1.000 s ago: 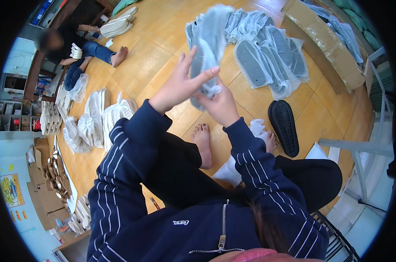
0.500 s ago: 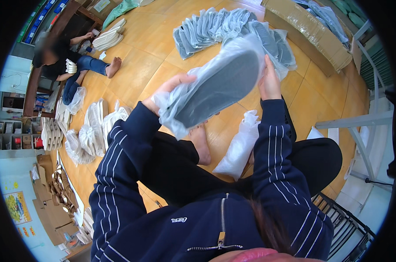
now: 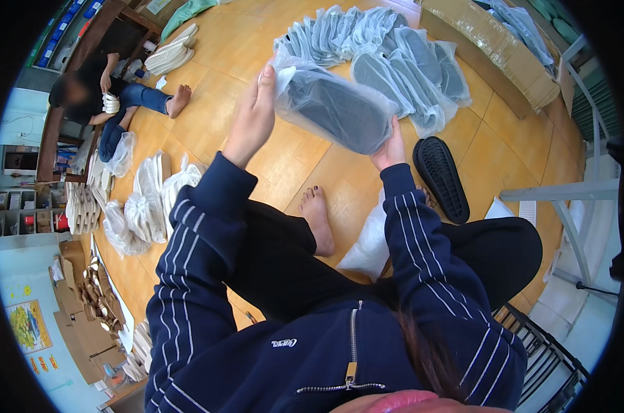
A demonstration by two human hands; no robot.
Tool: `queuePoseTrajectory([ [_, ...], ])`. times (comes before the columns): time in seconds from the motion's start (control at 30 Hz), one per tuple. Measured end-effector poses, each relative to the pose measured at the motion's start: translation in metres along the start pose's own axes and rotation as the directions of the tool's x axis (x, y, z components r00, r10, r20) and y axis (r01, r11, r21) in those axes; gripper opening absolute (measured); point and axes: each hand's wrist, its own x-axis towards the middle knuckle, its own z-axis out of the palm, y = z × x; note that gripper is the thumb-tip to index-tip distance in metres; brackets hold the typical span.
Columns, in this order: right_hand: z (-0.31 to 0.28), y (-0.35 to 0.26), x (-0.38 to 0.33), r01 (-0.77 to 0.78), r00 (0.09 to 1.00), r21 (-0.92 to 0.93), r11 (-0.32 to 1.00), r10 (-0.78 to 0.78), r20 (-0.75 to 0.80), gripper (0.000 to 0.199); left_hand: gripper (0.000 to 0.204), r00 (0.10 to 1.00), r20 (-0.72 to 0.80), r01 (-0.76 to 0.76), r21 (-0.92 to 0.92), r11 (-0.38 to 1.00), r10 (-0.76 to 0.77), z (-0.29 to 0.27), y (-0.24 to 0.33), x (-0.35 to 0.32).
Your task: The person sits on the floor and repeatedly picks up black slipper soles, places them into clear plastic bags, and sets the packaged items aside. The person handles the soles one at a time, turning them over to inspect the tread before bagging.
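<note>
A dark shoe sole in a thin, cloudy plastic bag (image 3: pixel 339 110) is held up in front of me between both hands. My left hand (image 3: pixel 255 113) grips the bag's left end, thumb up, where the plastic is bunched. At the other end my right hand (image 3: pixel 390 148) is closed on the lower right edge. The left end sits higher than the right. On the floor by my right knee lies a bare black sole (image 3: pixel 441 179) with a ridged tread facing up. A white plastic roll or bundle (image 3: pixel 365 244) rests between my legs, partly behind my right sleeve.
Bagged dark soles (image 3: pixel 408 69) lie overlapped in a row ahead. A cardboard box (image 3: pixel 487 51) stands at the far right, a metal frame (image 3: pixel 566 189) nearer. Bagged pale soles (image 3: pixel 146 199) are on the left; beyond them a person (image 3: pixel 112 96) sits on the floor holding pale soles.
The bagged sole has moved away from me, its left end now raised and its right end lowered. My right hand has come down and left, uncovering the black sole on the floor.
</note>
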Motion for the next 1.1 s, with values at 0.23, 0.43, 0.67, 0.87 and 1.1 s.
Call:
queuePoseTrajectory([
  [0.23,-0.044,0.01,0.014,0.049,0.995,-0.087,0.995,-0.056,-0.082,0.048,0.043,0.998,0.046,0.059,-0.651,0.757,-0.038,-0.042,0.01,0.025],
  [0.43,-0.016,-0.028,0.003,0.319,0.906,-0.637,0.701,-0.424,-0.012,0.035,0.04,0.742,-0.276,-0.295,0.685,0.667,0.611,-0.047,0.012,0.025],
  [0.67,0.064,-0.059,-0.035,0.333,0.943,-0.714,0.616,-0.208,0.26,0.023,0.052,0.771,0.538,-0.079,0.61,0.788,-0.339,0.019,-0.002,-0.01],
  [0.87,-0.014,-0.108,-0.015,0.263,0.941,-0.863,0.431,-0.312,0.131,0.061,0.039,0.734,0.648,0.336,-0.082,0.938,-0.206,0.03,-0.022,-0.001],
  [1.1,-0.147,-0.117,-0.059,-0.858,0.505,-0.417,-0.3,-0.641,-0.578,0.112,0.037,0.891,0.355,0.401,-0.317,0.86,-0.284,0.026,-0.014,0.019],
])
